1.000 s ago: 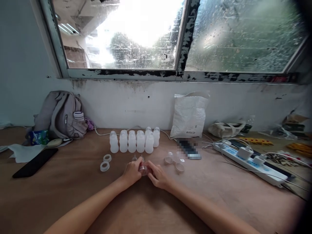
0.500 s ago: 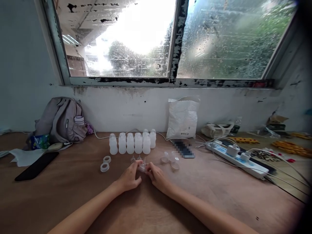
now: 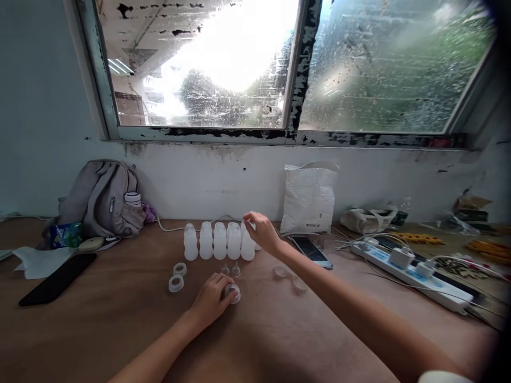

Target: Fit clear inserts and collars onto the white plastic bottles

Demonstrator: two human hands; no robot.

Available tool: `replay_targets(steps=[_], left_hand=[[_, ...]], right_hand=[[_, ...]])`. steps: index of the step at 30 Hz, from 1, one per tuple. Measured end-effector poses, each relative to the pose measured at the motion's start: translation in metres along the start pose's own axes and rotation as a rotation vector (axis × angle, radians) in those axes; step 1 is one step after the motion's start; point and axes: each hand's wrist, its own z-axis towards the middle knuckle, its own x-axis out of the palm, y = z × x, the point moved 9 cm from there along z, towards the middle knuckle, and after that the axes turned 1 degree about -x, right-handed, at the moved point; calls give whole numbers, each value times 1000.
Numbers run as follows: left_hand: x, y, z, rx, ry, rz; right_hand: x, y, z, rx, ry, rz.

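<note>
My left hand (image 3: 211, 299) is closed around a clear ring-shaped piece (image 3: 232, 293) on the brown table, near the middle. My right hand (image 3: 261, 231) reaches over the right end of a row of several frosted white bottles (image 3: 219, 242); its fingers are bent at a bottle's top, and whether they grip it is hard to tell. Two small clear teat-like pieces (image 3: 236, 269) stand between the bottles and my left hand. Two clear rings (image 3: 176, 283) lie at left. Clear round caps (image 3: 299, 284) sit at right, partly behind my right forearm.
A grey backpack (image 3: 107, 199), a black flat case (image 3: 58, 279) and white paper are at left. Toward the right stand a white pouch (image 3: 309, 199), a phone (image 3: 312, 251) and a power strip (image 3: 415, 276) with cables. The window wall closes off the back.
My right hand has left the clear piece and moved up and forward to the bottles. My left hand stays at the piece, slightly nearer. The whole view has shifted a little.
</note>
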Motion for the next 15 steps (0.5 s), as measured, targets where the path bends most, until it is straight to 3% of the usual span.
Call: replay_targets(steps=[2,3,6,10,15], left_hand=[[-6,2,-1,22,-24,17],[-9,2,-1,38,-38,32],[-19,2,-1,89,-89,111],[-24,1,0,142,-118,221],[-26,0,-1,174,-122,275]], right_hand=[[12,-11,40,93,171,-155],[26,-18,54,147,327,-234],[53,-26,86,194,523,-274],[95,-37,99,253,705,-317],[132,-48,94,299,806,-372]])
